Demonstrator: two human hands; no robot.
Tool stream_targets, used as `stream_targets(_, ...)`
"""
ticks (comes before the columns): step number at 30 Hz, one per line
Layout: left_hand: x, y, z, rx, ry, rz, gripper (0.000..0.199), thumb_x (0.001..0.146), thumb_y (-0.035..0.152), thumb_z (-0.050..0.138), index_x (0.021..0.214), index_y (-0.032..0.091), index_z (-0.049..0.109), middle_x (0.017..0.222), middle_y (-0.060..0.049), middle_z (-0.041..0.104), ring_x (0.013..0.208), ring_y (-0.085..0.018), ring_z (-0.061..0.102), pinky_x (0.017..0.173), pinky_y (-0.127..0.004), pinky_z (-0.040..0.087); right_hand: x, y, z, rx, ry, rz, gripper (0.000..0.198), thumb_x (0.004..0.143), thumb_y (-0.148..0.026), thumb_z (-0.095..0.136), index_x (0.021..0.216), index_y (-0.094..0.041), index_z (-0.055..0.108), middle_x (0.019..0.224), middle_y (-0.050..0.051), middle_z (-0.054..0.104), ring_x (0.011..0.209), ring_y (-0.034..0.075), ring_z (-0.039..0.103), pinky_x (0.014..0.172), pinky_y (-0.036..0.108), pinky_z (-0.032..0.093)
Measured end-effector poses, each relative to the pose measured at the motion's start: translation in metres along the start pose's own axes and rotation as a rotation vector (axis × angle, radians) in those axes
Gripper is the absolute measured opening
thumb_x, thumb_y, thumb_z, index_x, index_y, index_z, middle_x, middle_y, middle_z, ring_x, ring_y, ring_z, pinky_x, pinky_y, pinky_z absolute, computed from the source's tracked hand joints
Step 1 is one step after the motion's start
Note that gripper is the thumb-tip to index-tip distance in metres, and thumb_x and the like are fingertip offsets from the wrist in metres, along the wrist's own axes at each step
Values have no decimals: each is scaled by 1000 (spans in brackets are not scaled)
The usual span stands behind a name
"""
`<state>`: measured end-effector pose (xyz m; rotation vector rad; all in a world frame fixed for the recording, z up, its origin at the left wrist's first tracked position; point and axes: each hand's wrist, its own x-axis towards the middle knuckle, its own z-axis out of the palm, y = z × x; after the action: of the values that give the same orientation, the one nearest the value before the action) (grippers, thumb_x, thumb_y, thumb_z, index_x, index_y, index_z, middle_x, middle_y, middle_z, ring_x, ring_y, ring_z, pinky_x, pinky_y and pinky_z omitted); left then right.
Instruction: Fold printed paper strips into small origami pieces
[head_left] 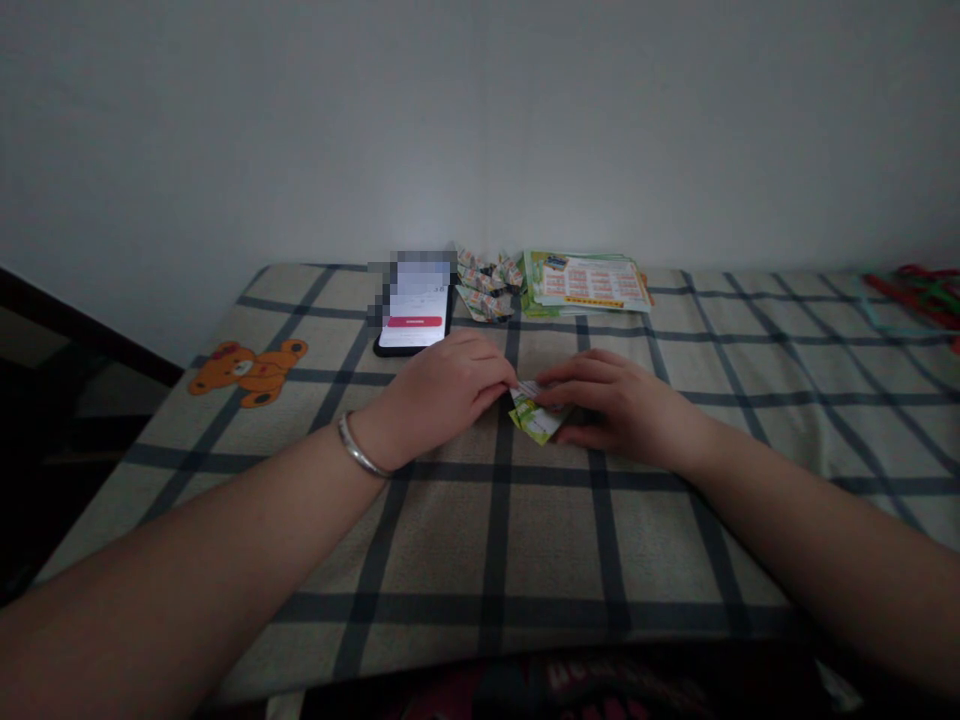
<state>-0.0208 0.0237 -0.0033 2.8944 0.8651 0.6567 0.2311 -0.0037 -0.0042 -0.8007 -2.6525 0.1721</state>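
- Folded paper (541,420): small piece, green, white and yellow, at the middle of the table between the two hands; its upper left corner and right side are partly covered by fingers.
- Left hand (454,385): palm down, fingers bunched, fingertips closed on the upper left corner of the paper; the thumb is largely hidden. A silvery bangle (348,441) encircles the wrist.
- Right hand (622,405): curved about the right side of the paper, gripping it between fingers and thumb; fingers lie over the upper edge, the thumb along the lower.
- Phone (412,305): beyond the left hand, lying face up with its screen lit; a red bar crosses the lower part of the display, and the upper part is blurred into blocks.
- Folded pieces (487,303): a small cluster just right of the phone, printed in several colours; their exact number cannot be told.
- Stack of printed sheets (592,285): right of the cluster, near the wall; the top sheet bears reddish blocks of print in a grid, with green edges showing beneath.
- Bear figure (262,372): orange, flat, near the left edge of the table.
- Red and green items (926,295): at the far right, too dim to identify.
- Checked tablecloth (551,550): pale with dark bands, beneath all of these; a plain pale wall (480,120) rises behind.
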Motion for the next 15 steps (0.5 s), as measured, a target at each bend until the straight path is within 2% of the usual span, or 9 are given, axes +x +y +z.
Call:
stream_targets(4,0,-1,1,-40,2,-5,13,89,14,58,96,16,69,94,-4,68,94,-19,61,89,-36,48,2,-5,0,-54,33,-35,18,93,-31,57,103,-21,69,113,6,71,104,22,62,90,38,51)
stream_targets(10,0,-3,1,-183,-22,64,24,94,24,54,113,15,67,108,-7,70,103,-19,62,94,-36,49,2,-12,-3,-219,67,-72,20,94,-29,53,93,-18,70,101,6,73,96,23,62,81,36,51)
stream_targets(15,-2,3,3,-81,-2,107,30,94,28,56,119,13,64,115,-10,65,127,-26,47,108,-45,40,1,-17,-3,-272,53,-22,24,96,-31,51,87,-19,70,91,6,71,85,21,61,73,34,47)
